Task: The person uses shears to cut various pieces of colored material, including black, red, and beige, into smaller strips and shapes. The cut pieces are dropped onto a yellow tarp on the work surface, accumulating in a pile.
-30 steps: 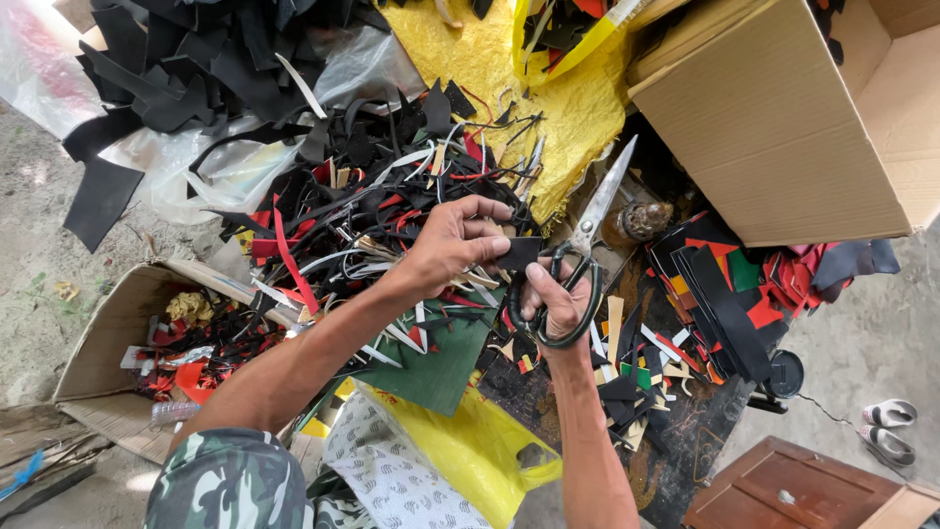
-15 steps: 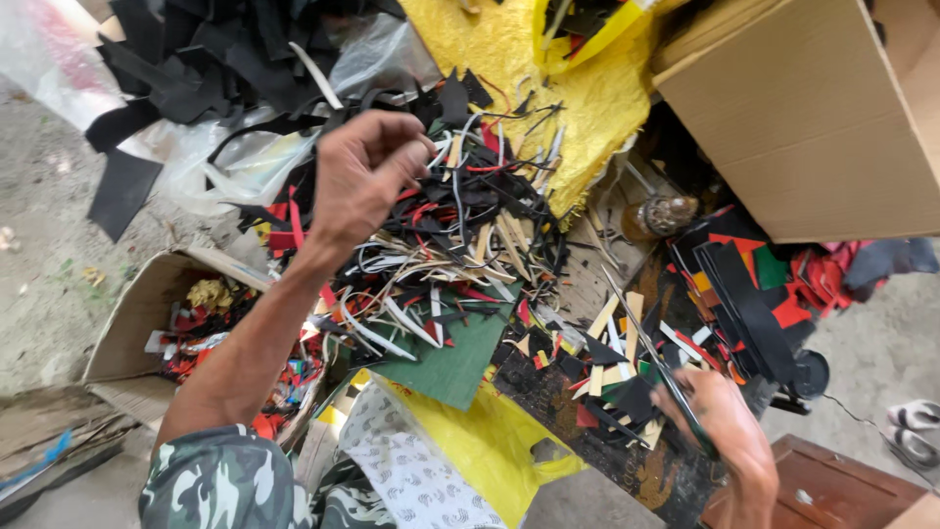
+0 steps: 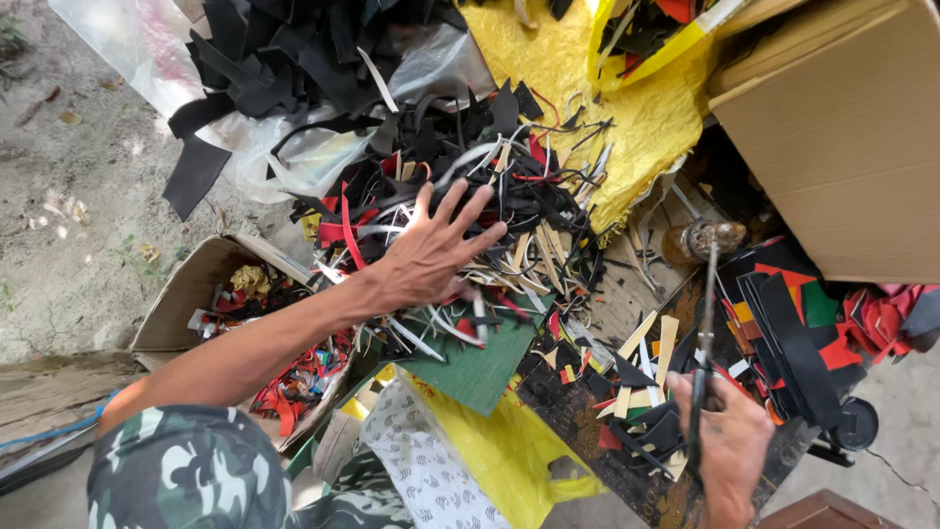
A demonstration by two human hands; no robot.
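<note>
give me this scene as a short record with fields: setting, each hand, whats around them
setting: cluttered outdoor work spot on sandy ground
left hand: open, fingers spread, palm down on the pile of black, red and tan strips
right hand: closed around the scissors, blades pointing away from the person
beside left hand: green sheet, yellow bag
left: open cardboard box of scraps
upper right: large cardboard box

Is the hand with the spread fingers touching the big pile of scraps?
Touching. In the head view the left hand lies flat, fingers spread, on the pile of strips, with no gap beneath the palm.
</note>
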